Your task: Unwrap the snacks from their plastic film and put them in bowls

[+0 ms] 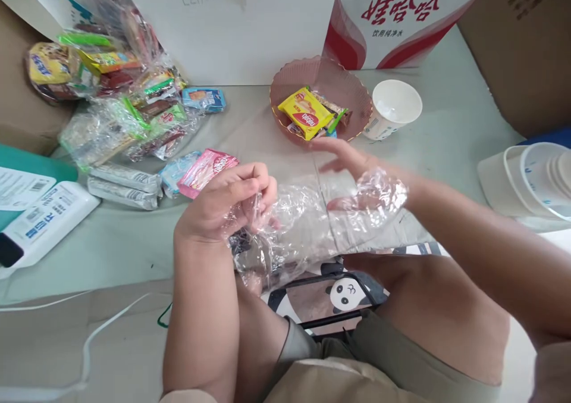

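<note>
A crinkled clear plastic bag [298, 212] stretches between my hands over the front edge of the table. My left hand [238, 203] is closed, fingers pinching the bag's film at its left end. At the other end, my right hand [352, 174] has its fingers apart, and the film lies around its thumb side and wrist. Just beyond the right fingertips stands a pink scalloped bowl [277, 102], with a yellow snack packet [306, 113] on top of other wrapped snacks inside. A pink snack packet [207, 171] lies right behind my left hand.
Bagged snacks [107, 123] are heaped at the back left. Silver packets [125, 186] and a white bottle [49, 224] lie at the left. A white paper cup [395, 111] stands beside the bowl. White boxes [232, 28] line the back; plastic tubs [504, 177] stand at the right.
</note>
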A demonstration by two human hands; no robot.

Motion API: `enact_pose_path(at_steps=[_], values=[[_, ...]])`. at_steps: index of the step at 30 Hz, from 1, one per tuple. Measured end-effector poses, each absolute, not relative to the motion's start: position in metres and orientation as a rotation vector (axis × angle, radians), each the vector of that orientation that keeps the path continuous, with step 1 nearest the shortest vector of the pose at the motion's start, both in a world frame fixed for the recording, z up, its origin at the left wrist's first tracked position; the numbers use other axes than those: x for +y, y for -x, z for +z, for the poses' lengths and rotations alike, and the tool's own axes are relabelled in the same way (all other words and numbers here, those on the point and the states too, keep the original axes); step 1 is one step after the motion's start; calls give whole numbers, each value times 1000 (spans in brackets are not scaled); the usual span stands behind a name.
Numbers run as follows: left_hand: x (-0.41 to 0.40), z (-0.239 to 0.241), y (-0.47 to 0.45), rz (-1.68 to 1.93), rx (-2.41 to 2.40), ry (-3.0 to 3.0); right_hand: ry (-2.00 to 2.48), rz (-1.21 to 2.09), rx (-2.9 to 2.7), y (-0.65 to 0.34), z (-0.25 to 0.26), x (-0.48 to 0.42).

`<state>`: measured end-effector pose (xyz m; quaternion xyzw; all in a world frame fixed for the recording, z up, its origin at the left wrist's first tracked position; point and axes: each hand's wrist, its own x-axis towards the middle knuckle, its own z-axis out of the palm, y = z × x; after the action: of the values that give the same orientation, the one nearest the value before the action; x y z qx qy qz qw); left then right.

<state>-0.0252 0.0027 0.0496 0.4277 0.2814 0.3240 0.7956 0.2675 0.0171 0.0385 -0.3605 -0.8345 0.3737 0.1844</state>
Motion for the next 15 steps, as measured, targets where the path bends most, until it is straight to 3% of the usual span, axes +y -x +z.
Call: enact_pose_path(at_steps=[5,10,15], values=[[-2,49,17,663,636,-987,1258,1158,-2263,-265,17,-42],[5,38,3,606,809,-1055,1363,877,-2134,-264,-7,-68],[18,22,-12,938,1050,-866,1570,749,-1798,-274,-9,-66]])
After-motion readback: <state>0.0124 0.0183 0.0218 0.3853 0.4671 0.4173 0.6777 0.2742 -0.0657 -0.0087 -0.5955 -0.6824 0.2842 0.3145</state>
